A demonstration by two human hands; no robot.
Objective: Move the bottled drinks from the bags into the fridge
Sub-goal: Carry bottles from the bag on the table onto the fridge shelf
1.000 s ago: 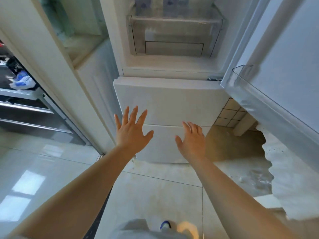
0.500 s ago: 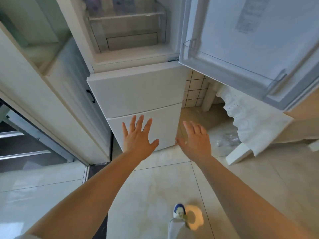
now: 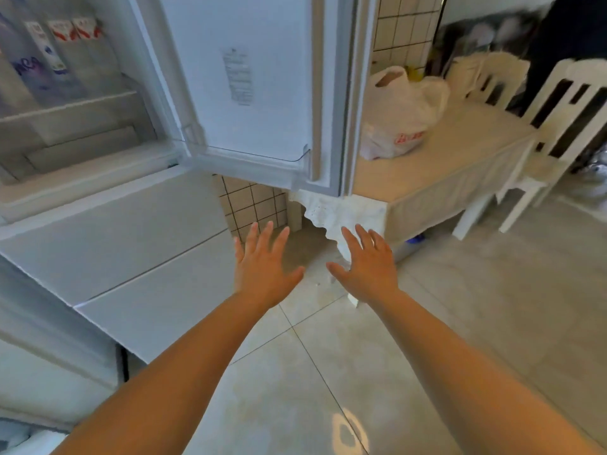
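Head view, single entry. Fridge (image 3: 98,133): far left, upper compartment open, door (image 3: 249,93) swung out toward centre; bottled drinks (image 3: 49,57) standing upright on the inner shelf, labels blurred. Plastic bag (image 3: 399,116): white, red print, standing on the tabletop (image 3: 460,149) at far right, just beyond the door's edge; contents not legible. Chair (image 3: 565,126): white, at the tabletop's far right side. Left hand (image 3: 262,264): held forward over the floor (image 3: 361,372), grip spread, fingers straight, holding nothing. Right hand (image 3: 368,264): beside it, apart, grip likewise spread and empty. Change noted: over the last second the view has swung rightward from the fridge's lower drawers, so that the tabletop and bag, absent a moment ago, now show; the hands kept their open posture throughout. Bearing on the task, as a judgement: some bottles appear already stowed, and the person seems to be turning back toward the bag for the next one, both hands free to take it.
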